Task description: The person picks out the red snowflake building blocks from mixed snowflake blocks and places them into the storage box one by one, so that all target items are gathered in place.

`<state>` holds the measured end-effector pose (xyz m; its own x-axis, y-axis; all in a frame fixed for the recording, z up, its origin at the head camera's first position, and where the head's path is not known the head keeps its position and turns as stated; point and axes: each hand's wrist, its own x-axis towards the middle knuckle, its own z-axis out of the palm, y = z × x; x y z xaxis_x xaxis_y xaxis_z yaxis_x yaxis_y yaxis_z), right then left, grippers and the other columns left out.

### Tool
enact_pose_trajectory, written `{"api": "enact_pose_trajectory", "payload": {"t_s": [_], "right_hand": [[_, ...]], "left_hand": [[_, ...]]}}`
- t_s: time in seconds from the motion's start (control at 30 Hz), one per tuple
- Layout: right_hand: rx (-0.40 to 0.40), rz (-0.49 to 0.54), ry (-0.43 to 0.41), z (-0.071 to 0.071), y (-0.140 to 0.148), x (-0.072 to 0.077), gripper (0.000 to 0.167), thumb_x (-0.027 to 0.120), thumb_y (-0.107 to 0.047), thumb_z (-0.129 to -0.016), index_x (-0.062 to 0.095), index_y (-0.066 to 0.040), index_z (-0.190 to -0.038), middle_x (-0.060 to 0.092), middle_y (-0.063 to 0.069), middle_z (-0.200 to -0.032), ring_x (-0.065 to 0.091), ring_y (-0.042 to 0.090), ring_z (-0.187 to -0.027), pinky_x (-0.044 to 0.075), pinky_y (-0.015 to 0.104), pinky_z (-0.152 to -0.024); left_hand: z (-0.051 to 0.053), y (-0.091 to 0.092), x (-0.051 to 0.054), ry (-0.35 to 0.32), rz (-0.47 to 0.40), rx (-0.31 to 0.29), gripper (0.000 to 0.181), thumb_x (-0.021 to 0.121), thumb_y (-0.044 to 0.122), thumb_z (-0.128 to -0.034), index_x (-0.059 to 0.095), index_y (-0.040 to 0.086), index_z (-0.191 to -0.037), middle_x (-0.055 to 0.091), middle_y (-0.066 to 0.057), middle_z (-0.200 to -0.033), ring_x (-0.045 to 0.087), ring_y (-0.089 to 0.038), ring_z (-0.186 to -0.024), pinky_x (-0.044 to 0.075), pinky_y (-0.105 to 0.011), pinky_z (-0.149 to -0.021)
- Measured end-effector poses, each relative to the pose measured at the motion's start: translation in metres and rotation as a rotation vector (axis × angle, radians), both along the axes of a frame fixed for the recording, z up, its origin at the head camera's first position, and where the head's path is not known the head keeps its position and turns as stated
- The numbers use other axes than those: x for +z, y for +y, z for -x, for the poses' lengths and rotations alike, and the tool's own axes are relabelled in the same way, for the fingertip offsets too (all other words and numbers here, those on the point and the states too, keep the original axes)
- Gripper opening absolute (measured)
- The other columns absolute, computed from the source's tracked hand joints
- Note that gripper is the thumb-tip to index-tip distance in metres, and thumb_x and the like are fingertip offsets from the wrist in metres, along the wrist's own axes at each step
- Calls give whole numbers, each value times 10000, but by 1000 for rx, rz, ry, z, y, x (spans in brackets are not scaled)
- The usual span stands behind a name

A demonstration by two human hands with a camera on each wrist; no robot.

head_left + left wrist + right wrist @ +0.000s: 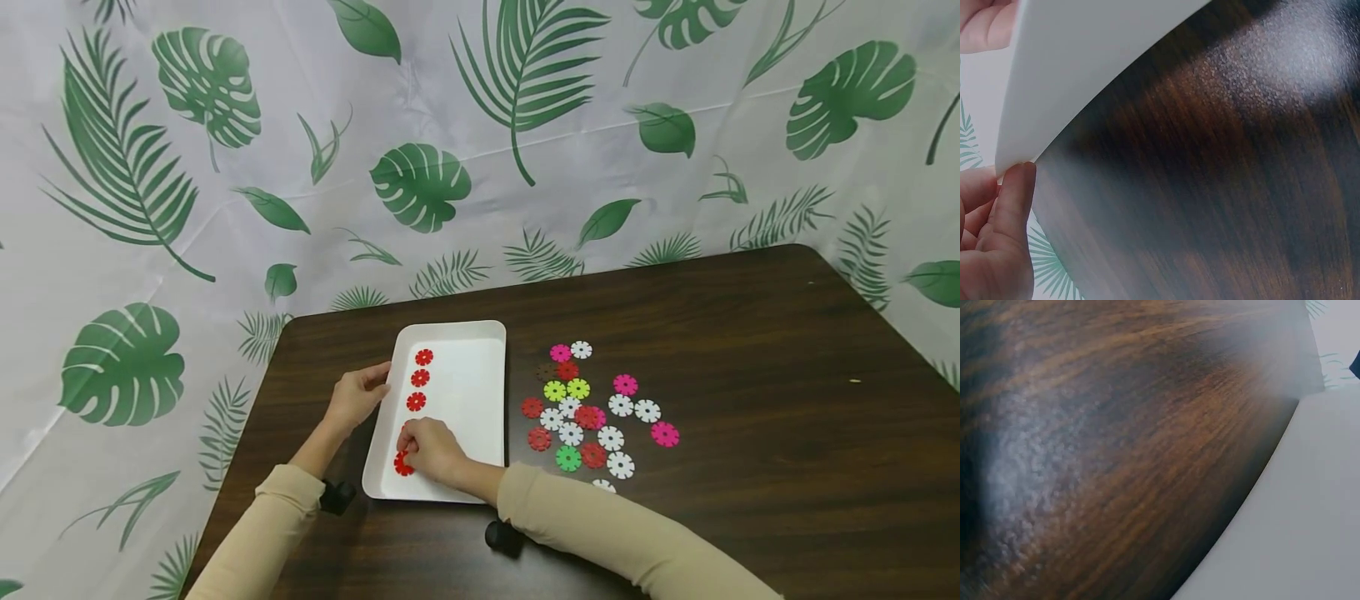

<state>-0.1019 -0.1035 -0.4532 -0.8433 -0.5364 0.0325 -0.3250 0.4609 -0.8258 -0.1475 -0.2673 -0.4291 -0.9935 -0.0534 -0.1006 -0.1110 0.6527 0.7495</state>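
A white tray point(467, 400) lies on the dark wooden table, with red notched plastic discs point(416, 402) in a line along its left side. My left hand point(356, 398) pinches the tray's left rim between thumb and fingers, seen close in the left wrist view point(1004, 231). Over the tray's near left part, my right hand point(433, 451) has its fingers bent and its thumb and fingertips at the nearest red disc point(402, 464). The same hand partly covers another red disc behind that one. The right wrist view shows only table and the tray's side point(1291, 519).
Right of the tray, loose notched discs are scattered: white point(611, 438), pink point(664, 434), yellow point(555, 391), green point(568, 458), red point(539, 439) and a brown one point(545, 372). Some overlap. A leaf-patterned cloth point(315, 233) hangs behind the table point(750, 375).
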Motion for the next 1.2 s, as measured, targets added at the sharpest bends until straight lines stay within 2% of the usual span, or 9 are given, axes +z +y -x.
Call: {"api": "enact_pose_trajectory", "payload": {"t_s": [0.47,0.7,0.97,1.2], "right_hand": [[-5,-100,77,-4,-1,2,109,695,33,-739,643,-62,-752,488,-27,-646,400,40,-612,337,147,-540],[-7,-102,90,-3,-2,0,102,706,26,-749,645,-54,-766,503,-19,-656,410,40,-621,342,141,-545],[-20,-95,118,-1,-2,-2,95,696,29,-750,651,-53,-766,518,-2,-670,413,45,-628,343,142,-545],[-37,-45,91,0,-1,-4,85,688,26,-757,652,-51,-755,532,1,-649,410,32,-617,343,130,-548]], "left_hand": [[0,0,2,-16,2,0,391,578,20,-900,546,-31,-1287,590,-238,-1234,606,-312,-1007,544,-396,-835],[0,1,5,-27,-7,0,395,572,9,-903,536,-38,-1294,582,-241,-1243,601,-308,-1024,538,-386,-853],[2,1,6,-14,13,-2,389,569,12,-905,542,-33,-1290,592,-240,-1229,599,-298,-1019,548,-353,-816],[1,0,4,-8,24,-5,386,574,20,-904,548,-30,-1286,593,-237,-1230,596,-304,-1029,549,-348,-806]]}}
